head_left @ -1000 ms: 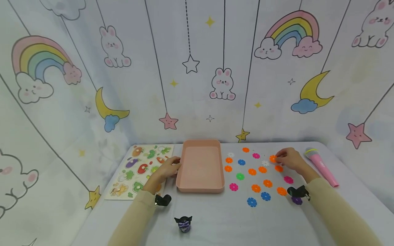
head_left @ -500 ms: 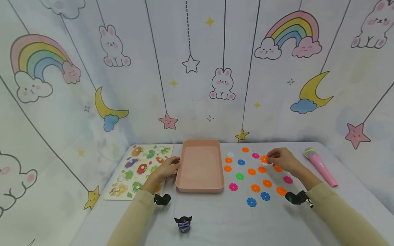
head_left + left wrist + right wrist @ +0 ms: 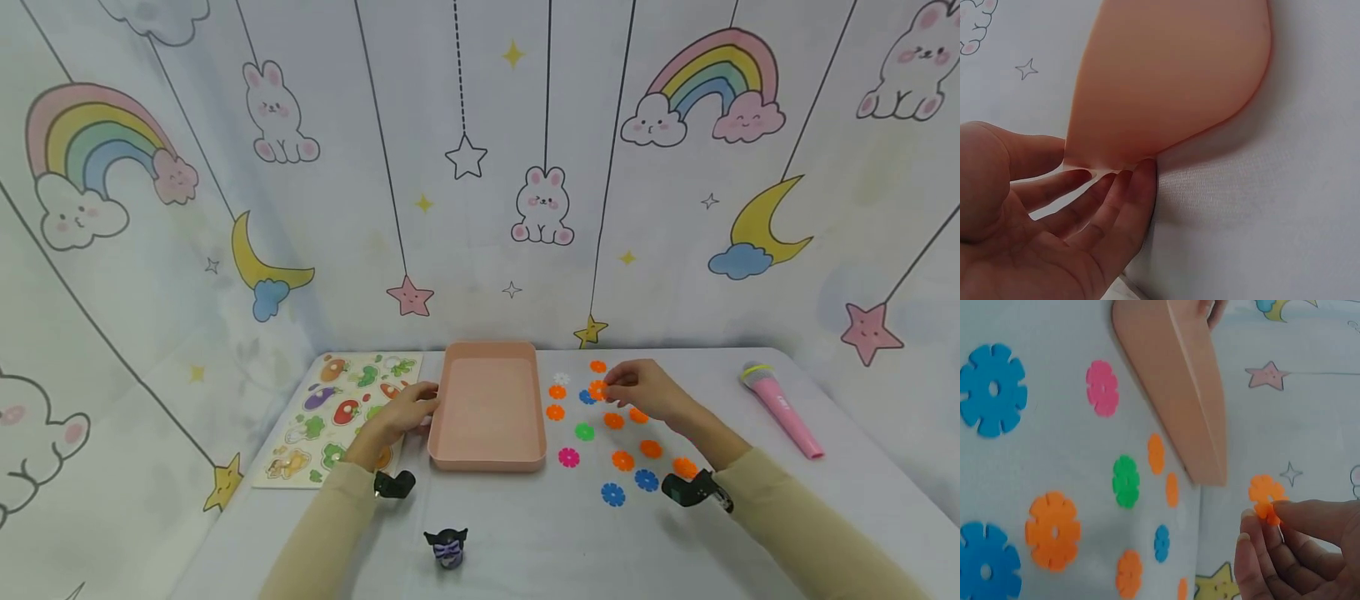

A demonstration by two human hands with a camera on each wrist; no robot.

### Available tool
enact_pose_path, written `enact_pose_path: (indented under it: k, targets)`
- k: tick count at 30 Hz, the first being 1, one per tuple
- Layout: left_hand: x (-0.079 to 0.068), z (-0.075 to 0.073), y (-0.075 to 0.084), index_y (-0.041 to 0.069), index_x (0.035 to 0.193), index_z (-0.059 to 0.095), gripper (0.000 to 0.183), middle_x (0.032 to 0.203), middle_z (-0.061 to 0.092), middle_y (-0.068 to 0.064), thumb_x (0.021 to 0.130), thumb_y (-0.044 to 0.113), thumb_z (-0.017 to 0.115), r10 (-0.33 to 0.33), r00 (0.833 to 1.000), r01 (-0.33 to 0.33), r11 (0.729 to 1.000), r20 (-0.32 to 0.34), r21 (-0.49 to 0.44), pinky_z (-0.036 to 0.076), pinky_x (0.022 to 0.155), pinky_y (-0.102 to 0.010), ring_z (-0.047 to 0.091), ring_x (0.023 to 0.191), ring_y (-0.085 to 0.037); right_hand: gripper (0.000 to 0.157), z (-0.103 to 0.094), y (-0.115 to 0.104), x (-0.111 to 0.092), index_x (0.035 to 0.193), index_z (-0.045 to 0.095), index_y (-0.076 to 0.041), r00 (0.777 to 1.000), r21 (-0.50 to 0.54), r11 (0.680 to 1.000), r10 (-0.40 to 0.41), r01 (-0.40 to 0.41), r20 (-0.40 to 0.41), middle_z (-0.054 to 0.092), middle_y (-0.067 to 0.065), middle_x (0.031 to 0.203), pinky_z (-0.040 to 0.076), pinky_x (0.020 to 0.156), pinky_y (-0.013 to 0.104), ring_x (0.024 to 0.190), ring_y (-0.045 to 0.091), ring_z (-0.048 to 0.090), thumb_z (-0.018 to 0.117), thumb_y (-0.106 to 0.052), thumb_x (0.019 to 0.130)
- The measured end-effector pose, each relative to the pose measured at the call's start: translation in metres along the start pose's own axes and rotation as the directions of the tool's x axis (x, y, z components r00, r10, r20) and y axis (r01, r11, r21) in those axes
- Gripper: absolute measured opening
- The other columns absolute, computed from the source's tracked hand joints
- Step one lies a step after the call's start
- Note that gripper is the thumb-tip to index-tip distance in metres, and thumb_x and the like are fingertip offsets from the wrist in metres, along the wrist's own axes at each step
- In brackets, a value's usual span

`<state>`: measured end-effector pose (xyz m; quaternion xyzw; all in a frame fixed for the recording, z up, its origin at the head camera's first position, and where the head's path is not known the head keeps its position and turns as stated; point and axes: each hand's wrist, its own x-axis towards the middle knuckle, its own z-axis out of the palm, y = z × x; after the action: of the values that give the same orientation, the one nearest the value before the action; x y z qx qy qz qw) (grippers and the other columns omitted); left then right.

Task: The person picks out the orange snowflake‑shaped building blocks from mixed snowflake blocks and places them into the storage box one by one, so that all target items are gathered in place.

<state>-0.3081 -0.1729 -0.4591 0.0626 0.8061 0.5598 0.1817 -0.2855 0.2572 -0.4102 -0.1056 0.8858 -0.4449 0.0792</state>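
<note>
My right hand (image 3: pixel 647 390) pinches an orange flower-shaped plastic disc (image 3: pixel 1265 489) between thumb and fingertips, raised over the table. In the head view it overlaps a blue disc (image 3: pixel 587 397) lying below. Left of the scattered discs lies a shallow peach-pink tray (image 3: pixel 487 461) with nothing in it. At the tray's left side, my left hand (image 3: pixel 411 408) grips its edge; in the left wrist view the thumb (image 3: pixel 1038 156) is on the rim and the fingertips are against the outer wall.
Several orange, blue, green (image 3: pixel 584 431), pink (image 3: pixel 569 457) and white discs lie right of the tray. A vegetable puzzle board (image 3: pixel 300 454) stands left, a pink toy microphone (image 3: pixel 787 412) far right, and a small black-and-purple figure (image 3: pixel 448 548) in front. A patterned cloth (image 3: pixel 480 250) hangs behind.
Carrying the orange disc, my right hand has moved left across the table, from near the microphone toward the tray. My left hand has stayed at the tray's edge.
</note>
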Motion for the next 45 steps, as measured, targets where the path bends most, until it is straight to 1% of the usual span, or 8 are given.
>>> enact_pose_path:
  k: [11,17,22,26,31,35,40,45]
  targets:
    - [0.004,-0.001,0.0,-0.002,0.15,0.044,0.046,0.146,0.052,-0.02,0.108,0.015,0.048,-0.023,1.0,0.023,0.999,0.01,-0.031,0.056,0.097,-0.045,0.057,0.128,-0.034,0.019,0.043,-0.03,0.016,0.11,0.067,0.005,0.996,0.064,0.996,-0.069,0.066,0.055,0.072,0.019,0.102,0.057,0.09,0.052,0.097,0.042,0.066,0.067,-0.01,0.098]
    - [0.003,-0.002,0.002,-0.003,0.149,0.044,0.045,0.145,0.052,-0.021,0.108,0.014,0.048,-0.022,1.0,0.022,0.999,0.005,-0.032,0.056,0.096,-0.045,0.058,0.126,-0.034,0.016,0.064,-0.043,0.026,0.106,0.069,-0.002,0.996,0.067,0.996,-0.061,0.057,0.071,0.071,0.01,0.096,0.055,0.091,0.054,0.098,0.041,0.065,0.069,-0.015,0.097]
    - [0.004,-0.003,0.003,-0.001,0.15,0.045,0.045,0.146,0.052,-0.02,0.108,0.015,0.048,-0.025,1.0,0.025,0.999,0.006,-0.029,0.056,0.097,-0.045,0.057,0.127,-0.033,0.009,0.086,-0.052,0.035,0.102,0.07,-0.002,0.987,0.123,0.986,-0.125,0.113,0.101,0.07,0.008,0.093,0.056,0.09,0.054,0.098,0.042,0.066,0.069,-0.008,0.095]
    - [0.005,-0.004,0.002,-0.002,0.15,0.044,0.045,0.145,0.053,-0.02,0.108,0.015,0.047,-0.024,1.0,0.024,0.999,0.015,-0.031,0.055,0.098,-0.046,0.056,0.129,-0.034,0.006,0.107,-0.06,0.042,0.099,0.07,-0.002,0.979,0.136,0.979,-0.169,0.153,0.112,0.07,0.008,0.092,0.059,0.085,0.042,0.094,0.038,0.066,0.069,-0.005,0.093]
    - [0.005,-0.003,0.002,-0.002,0.15,0.044,0.046,0.145,0.053,-0.02,0.108,0.016,0.047,-0.021,1.0,0.022,0.999,0.019,-0.027,0.056,0.097,-0.044,0.057,0.127,-0.033,0.005,0.133,-0.067,0.048,0.096,0.07,-0.001,0.972,0.106,0.976,-0.203,0.191,0.117,0.07,0.006,0.091,0.057,0.077,0.026,0.084,0.022,0.065,0.072,-0.003,0.091]
    - [0.005,-0.003,0.002,-0.002,0.149,0.045,0.045,0.144,0.053,-0.02,0.108,0.015,0.047,-0.025,1.0,0.025,0.999,0.017,-0.027,0.056,0.097,-0.045,0.058,0.125,-0.032,0.005,0.151,-0.071,0.05,0.095,0.07,-0.001,0.966,0.061,0.975,-0.222,0.215,0.132,0.068,0.004,0.09,0.056,0.077,0.026,0.082,0.016,0.062,0.072,-0.002,0.091]
    - [0.005,-0.003,0.0,-0.002,0.149,0.046,0.044,0.143,0.055,-0.02,0.108,0.014,0.047,-0.026,1.0,0.026,0.999,0.013,-0.023,0.057,0.096,-0.045,0.059,0.124,-0.032,0.004,0.17,-0.078,0.054,0.096,0.071,-0.005,0.971,-0.001,0.983,-0.179,0.182,0.158,0.067,0.0,0.089,0.055,0.079,0.027,0.083,0.016,0.06,0.071,-0.003,0.092]
    - [0.005,-0.005,-0.001,-0.002,0.149,0.046,0.044,0.143,0.055,-0.02,0.108,0.014,0.047,-0.023,1.0,0.024,0.999,0.02,-0.037,0.057,0.096,-0.044,0.058,0.125,-0.033,0.004,0.184,-0.083,0.059,0.093,0.071,-0.003,0.966,-0.014,0.984,-0.171,0.177,0.196,0.066,0.0,0.083,0.052,0.068,0.025,0.073,0.014,0.059,0.071,-0.002,0.089]
